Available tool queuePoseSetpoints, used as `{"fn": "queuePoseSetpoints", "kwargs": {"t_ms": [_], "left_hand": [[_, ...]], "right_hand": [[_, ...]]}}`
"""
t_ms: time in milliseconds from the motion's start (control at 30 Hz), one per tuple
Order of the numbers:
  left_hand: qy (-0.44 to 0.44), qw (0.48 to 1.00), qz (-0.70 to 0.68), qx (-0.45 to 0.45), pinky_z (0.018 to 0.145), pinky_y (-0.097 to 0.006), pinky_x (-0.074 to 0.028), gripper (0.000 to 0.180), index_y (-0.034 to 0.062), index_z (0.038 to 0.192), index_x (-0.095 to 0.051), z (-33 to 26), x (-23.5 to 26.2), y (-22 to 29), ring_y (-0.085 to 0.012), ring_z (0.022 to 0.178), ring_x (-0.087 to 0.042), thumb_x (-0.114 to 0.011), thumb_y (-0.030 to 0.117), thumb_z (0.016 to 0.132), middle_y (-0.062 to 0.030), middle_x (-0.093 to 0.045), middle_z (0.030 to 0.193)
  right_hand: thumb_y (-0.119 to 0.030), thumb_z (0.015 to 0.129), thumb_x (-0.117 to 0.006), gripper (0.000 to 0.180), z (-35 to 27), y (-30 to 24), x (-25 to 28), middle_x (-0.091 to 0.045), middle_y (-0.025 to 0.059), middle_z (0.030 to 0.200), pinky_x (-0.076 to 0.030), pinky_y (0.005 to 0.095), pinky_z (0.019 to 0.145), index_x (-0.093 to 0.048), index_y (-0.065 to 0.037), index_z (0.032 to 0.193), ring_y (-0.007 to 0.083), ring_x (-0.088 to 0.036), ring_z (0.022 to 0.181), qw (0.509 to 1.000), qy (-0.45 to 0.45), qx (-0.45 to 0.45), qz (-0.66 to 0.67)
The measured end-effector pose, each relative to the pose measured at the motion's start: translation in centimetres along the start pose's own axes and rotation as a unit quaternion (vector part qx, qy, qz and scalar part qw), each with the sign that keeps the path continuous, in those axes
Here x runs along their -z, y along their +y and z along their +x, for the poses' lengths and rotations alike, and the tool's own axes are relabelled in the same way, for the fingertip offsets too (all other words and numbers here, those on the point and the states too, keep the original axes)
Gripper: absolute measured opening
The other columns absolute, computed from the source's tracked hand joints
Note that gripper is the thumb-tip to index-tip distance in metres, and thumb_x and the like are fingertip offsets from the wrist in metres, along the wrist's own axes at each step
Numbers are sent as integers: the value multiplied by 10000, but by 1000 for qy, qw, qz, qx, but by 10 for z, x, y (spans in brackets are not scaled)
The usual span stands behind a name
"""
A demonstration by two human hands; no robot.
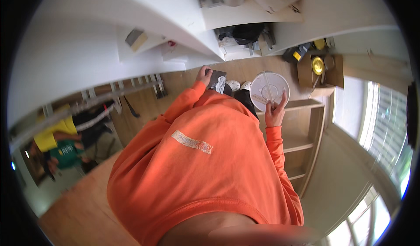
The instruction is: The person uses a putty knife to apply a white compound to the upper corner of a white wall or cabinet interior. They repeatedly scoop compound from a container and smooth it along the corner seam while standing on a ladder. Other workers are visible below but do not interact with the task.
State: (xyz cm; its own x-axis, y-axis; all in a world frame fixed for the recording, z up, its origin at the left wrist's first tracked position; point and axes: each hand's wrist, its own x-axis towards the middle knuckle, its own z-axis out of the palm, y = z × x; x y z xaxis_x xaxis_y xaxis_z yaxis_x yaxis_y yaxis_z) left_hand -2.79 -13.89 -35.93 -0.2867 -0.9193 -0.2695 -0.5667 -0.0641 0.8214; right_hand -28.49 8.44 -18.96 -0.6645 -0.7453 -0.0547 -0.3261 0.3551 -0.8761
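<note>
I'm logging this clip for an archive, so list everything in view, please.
Trowel-like tool: one, grey, in the left hand, smeared pale.
Bucket: one, white, round, on the floor by the right hand.
Thin white strip: one, held by the right hand over the bucket.
Shelf unit: one, wooden, at right.
Ladder: one, metal, at left.
Cardboard box: one, brown, holding a yellow round item.
Orange top: one, worn by the person.
Left hand: gripping the tool.
Right hand: raised, fingers closed on the strip.

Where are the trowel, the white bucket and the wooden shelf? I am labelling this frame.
trowel (217,80), head view, on its grey blade in the left hand.
white bucket (276,85), head view, on its round top.
wooden shelf (297,142), head view, on a middle board.
</note>
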Motion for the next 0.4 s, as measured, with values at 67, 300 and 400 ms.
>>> {"fn": "queuePoseSetpoints", "kwargs": {"t_ms": [67,300,400], "left_hand": [[111,993,-35,17,841,-393,-461,197,80,983,-588,-25,2,-22,-303,910,-588,-631,240,877,-135,-623,939],[416,864,-201,200,875,-385,-434,268,40,1023,-599,-136,21,-105,-266,938,-568,-649,247,861,-129,-612,986],[481,787,-277,270,922,-395,-408,317,67,1080,-611,-183,27,-143,-259,1000,-547,-658,286,856,-129,-609,1064]], "right_hand": [[-28,847,-543,700,25,4,6,-510,94,584,-383,322,471,-224,-60,1469,155,-456,454,993,-105,40,-25],[-137,829,-589,749,54,-22,-41,-677,210,807,-526,472,619,-217,-109,1478,379,-642,606,915,-346,175,-108],[-152,824,-602,784,53,-42,-74,-679,224,812,-542,449,632,-192,-159,1491,397,-653,637,864,-446,191,-136]]}}
